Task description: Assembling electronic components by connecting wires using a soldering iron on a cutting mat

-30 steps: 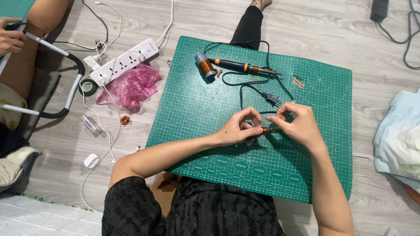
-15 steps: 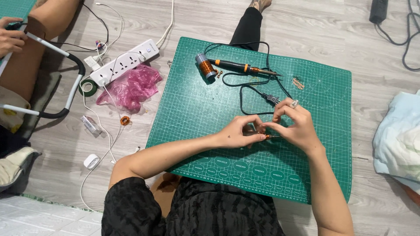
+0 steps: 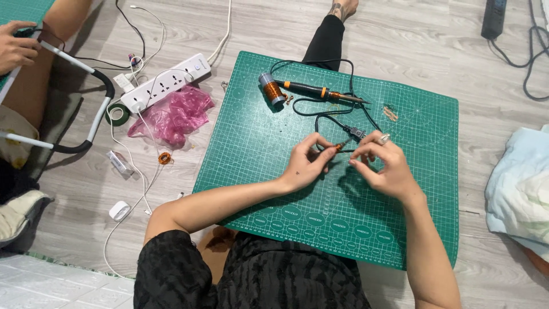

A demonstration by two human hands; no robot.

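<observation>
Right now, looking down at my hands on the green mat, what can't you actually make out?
- Head view: the small copper-coloured piece pinched by the left hand is too small to identify.
- What the right hand holds, if anything: hidden by its curled fingers.
- The black plug: partly covered by the right hand.
- The black power strip: cut off by the top edge.
- The other person's hand: cut off by the left edge.

black patterned top, ring on right hand [image 3: 384, 163]
</observation>
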